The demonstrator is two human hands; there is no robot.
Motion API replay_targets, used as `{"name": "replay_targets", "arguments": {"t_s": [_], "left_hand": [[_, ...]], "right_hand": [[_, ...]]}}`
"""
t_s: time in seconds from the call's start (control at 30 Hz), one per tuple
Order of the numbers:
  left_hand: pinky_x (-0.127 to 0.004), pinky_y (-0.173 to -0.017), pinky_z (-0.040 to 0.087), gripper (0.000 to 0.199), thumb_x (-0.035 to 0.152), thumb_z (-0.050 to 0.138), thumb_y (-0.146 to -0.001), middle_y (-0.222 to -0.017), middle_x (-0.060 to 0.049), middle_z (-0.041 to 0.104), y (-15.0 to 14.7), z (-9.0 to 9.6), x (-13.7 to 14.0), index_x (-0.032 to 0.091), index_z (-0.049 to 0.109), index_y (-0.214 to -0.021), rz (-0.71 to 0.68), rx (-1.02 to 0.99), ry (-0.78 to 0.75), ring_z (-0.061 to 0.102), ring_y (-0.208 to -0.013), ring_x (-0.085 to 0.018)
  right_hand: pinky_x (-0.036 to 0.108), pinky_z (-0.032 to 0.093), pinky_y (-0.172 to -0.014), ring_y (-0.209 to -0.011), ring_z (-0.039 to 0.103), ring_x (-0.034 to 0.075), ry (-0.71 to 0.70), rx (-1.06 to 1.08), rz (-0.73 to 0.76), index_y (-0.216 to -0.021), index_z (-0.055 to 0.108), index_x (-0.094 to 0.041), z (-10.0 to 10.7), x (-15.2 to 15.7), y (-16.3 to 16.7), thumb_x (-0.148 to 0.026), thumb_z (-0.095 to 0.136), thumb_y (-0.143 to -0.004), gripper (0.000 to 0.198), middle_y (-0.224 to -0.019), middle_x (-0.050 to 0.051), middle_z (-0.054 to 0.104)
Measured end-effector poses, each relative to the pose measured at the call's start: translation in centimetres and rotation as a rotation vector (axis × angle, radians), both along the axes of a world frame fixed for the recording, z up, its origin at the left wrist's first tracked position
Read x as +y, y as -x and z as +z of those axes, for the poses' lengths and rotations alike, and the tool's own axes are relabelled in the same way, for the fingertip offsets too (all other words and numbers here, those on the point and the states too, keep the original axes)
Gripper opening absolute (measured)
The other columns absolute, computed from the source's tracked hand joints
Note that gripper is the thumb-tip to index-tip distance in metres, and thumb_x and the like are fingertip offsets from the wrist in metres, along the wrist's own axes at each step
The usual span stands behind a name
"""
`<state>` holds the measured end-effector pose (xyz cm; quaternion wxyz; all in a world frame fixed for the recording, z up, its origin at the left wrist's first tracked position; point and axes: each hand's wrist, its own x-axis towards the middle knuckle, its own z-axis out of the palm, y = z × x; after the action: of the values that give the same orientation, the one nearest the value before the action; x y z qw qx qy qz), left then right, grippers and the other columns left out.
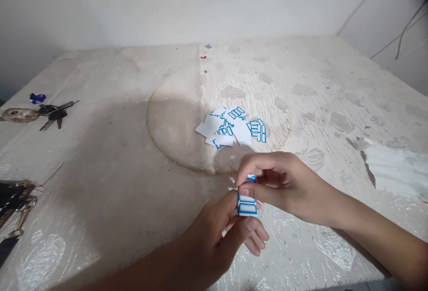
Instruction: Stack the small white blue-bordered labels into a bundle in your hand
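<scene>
Between my two hands is a small stack of white label stickers (247, 209) with blue rectangular frames printed on them. My left hand (230, 228) grips the stack from the left and below, its fingers curled round the edge. Thumb and forefinger of my right hand (281, 181) pinch the upper end. How many labels are in the stack cannot be made out. Beyond the hands lies a loose pile of similar labels (242, 132), some with the blue print up and others plain white side up.
A pale patterned cover (117, 170) with a round stain lies on the table. At left are keys (55, 114), a blue foil scrap (37, 98) and a black strap with a metal clip (20, 224). Torn white paper (396, 168) lies at right. A white wall stands behind.
</scene>
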<state>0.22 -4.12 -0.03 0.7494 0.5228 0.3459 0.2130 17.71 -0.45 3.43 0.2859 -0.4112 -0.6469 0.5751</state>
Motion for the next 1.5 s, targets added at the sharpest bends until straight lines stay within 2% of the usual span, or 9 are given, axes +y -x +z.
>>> {"name": "replay_targets", "arguments": {"t_s": [0.3,0.53,0.73,0.97,1.13,1.5], "left_hand": [[-0.025,-0.066,0.054,0.021,0.033,0.041,-0.091,-0.081,-0.004,0.066,0.1,0.0,0.1,0.016,0.051,-0.098,-0.006,-0.006,-0.017,0.063,-0.069,-0.011],[-0.027,-0.065,0.054,0.022,0.034,0.042,-0.091,-0.082,-0.006,0.065,0.0,0.0,0.0,0.015,0.048,-0.101,0.002,-0.043,0.044,0.064,-0.071,-0.014],[-0.030,-0.069,0.054,0.025,0.036,0.040,-0.091,-0.092,-0.009,0.064,0.0,0.5,0.3,0.014,0.048,-0.101,-0.054,-0.050,0.075,0.063,-0.076,-0.015],[-0.028,-0.069,0.053,0.026,0.036,0.037,-0.093,-0.093,-0.008,0.065,-0.1,0.5,0.2,0.015,0.049,-0.103,-0.034,-0.072,0.068,0.063,-0.075,-0.013],[-0.031,-0.073,0.053,0.027,0.036,0.035,-0.093,-0.097,-0.008,0.064,0.0,0.9,0.4,0.016,0.046,-0.106,-0.093,-0.066,0.085,0.062,-0.079,-0.014],[-0.029,-0.070,0.053,0.028,0.037,0.034,-0.093,-0.096,-0.008,0.064,-0.1,0.3,0.0,0.015,0.049,-0.102,-0.039,-0.076,0.066,0.062,-0.075,-0.013]], "right_hand": [[0.020,0.042,-0.057,-0.067,0.053,0.011,0.013,0.003,0.014,-0.079,0.060,-0.017,-0.1,0.1,0.0,-0.021,0.056,-0.086,0.008,-0.075,0.000,0.059],[0.021,0.043,-0.058,-0.068,0.055,0.011,-0.015,0.021,-0.001,-0.080,0.059,-0.016,-0.2,-0.1,0.0,-0.014,0.053,-0.086,0.008,-0.076,0.000,0.059],[0.023,0.045,-0.058,-0.069,0.057,0.012,-0.031,0.020,-0.003,-0.079,0.059,-0.016,-0.2,-0.1,0.0,-0.013,0.053,-0.085,0.009,-0.076,0.002,0.060],[0.023,0.044,-0.055,-0.067,0.058,0.013,-0.053,0.004,-0.011,-0.078,0.058,-0.015,-0.2,-0.2,0.0,-0.010,0.053,-0.084,0.009,-0.077,0.002,0.060],[0.025,0.045,-0.056,-0.070,0.057,0.014,-0.063,-0.007,0.009,-0.080,0.057,-0.016,-0.1,-0.2,0.0,-0.010,0.051,-0.084,0.010,-0.079,0.002,0.059],[0.023,0.042,-0.057,-0.071,0.054,0.012,-0.079,0.004,0.045,-0.083,0.054,-0.017,0.0,-0.2,0.0,-0.007,0.048,-0.086,0.012,-0.080,0.001,0.055]]}}
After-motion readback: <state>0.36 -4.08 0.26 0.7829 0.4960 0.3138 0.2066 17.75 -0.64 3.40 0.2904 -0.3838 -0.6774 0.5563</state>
